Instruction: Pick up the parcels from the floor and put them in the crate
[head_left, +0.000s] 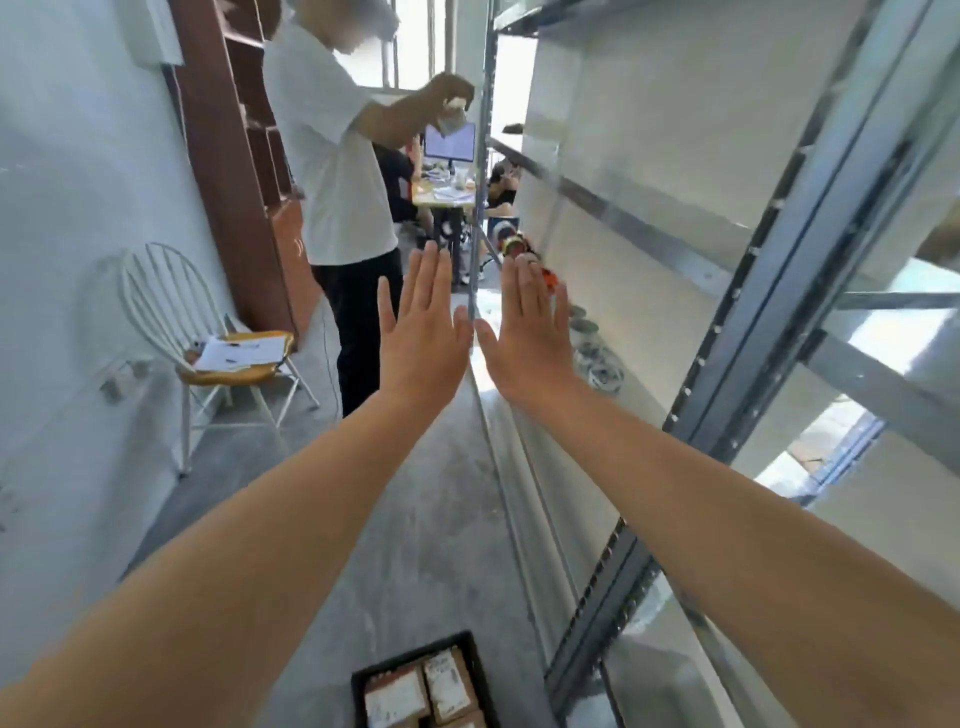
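Parcels, small brown cardboard boxes with white labels, are nowhere near the fingers. At least two lie flat, side by side, inside the black plastic crate on the floor at the bottom edge of view, well below both hands. Left fingers are straight, slightly spread, holding nothing. Right fingers are the same: straight and empty. Left hand and right hand are raised side by side at arm's length, backs to the camera, thumbs near each other but apart. Bare forearms run back to the lower corners. The grey concrete floor under the arms shows no loose parcel; the patch nearest the feet is out of view. Likely step: find what is left to load. To do it well, drop hands and gaze to the floor, take each parcel by opposite edges and lay it flat in free crate space. Beyond are a grey metal shelving rack on the right, a white wire-back chair holding papers on the left, and another person in a white T-shirt ahead.
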